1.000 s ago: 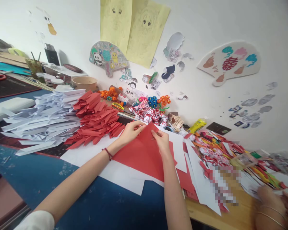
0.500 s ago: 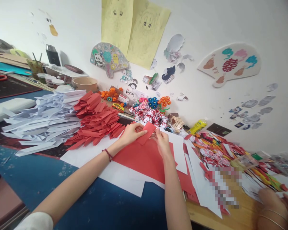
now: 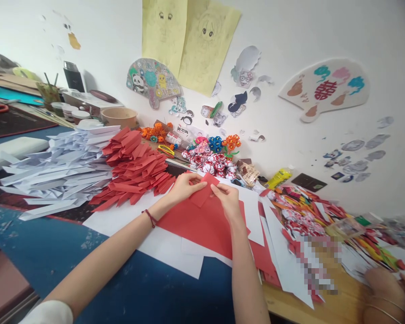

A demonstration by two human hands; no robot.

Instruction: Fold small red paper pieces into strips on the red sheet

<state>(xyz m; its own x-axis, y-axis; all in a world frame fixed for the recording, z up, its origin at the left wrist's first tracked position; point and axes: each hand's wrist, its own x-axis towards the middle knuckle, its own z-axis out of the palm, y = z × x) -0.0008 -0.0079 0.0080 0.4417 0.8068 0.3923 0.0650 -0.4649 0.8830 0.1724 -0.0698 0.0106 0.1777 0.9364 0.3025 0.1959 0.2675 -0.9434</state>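
Between my two hands is a small rectangular piece of red paper (image 3: 201,196), held above a larger red sheet (image 3: 195,227). My left hand (image 3: 185,186) pinches its left side, thumb on top. On its right edge, my right hand (image 3: 227,198) grips with thumb and fingertips. White sheets (image 3: 175,258) lie beneath the large red one. Left of my hands sits a heap of folded red paper strips (image 3: 135,166), and beyond it a heap of folded white paper strips (image 3: 67,166).
Paper flowers (image 3: 212,159) and a tan bowl (image 3: 119,117) stand along the wall. Colourful folded pieces (image 3: 303,211) and a yellow packet (image 3: 278,178) lie to the right. Another person's hand (image 3: 386,285) is at the lower right. A white case (image 3: 16,153) rests at left.
My right thumb and fingers have moved slightly down and left onto the red paper's right edge. My left hand keeps its pinch, almost unmoved.
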